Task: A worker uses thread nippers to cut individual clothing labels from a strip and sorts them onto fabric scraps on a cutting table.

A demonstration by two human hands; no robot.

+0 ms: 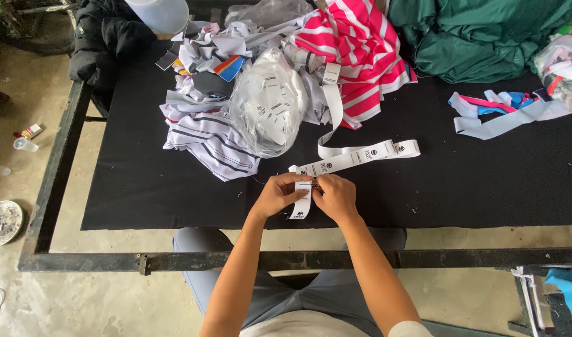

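My left hand [278,194] and my right hand [336,197] meet over the near part of the black cloth table [142,187]. Both pinch a white printed label ribbon [355,156] where it bends; a short end hangs down between the hands. The ribbon runs up and right across the cloth, then loops back toward a clear plastic bag of labels [267,106]. Whether a small tool lies under my right fingers I cannot tell.
Striped grey and white fabric pieces [211,140] lie left of the bag. Pink striped cloth [355,50] and green cloth [479,37] pile at the far edge. Blue, pink and white strips [498,112] lie right. A black metal frame [298,259] borders the table; small cups [25,144] sit on the floor.
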